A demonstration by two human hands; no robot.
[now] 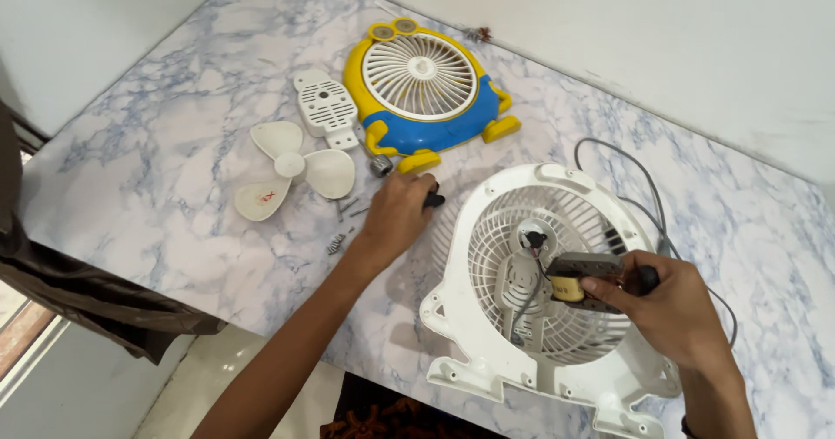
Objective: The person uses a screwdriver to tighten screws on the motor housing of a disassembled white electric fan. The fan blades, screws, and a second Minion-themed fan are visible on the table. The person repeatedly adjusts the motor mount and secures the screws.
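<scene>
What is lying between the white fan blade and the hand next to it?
In the head view, a few small screws lie loose on the marble table, between the white fan blade and the left hand.

The left hand (pixel 396 217) covers most of a small black thing (pixel 433 200), so what it is cannot be told. The right hand (pixel 674 304) hides the right end of the fan motor (pixel 581 280), and the white fan housing (pixel 487 361) is cut off by the near edge. The small screws (pixel 341 239) by the fan blade (pixel 291 167) are too tiny to count.
</scene>
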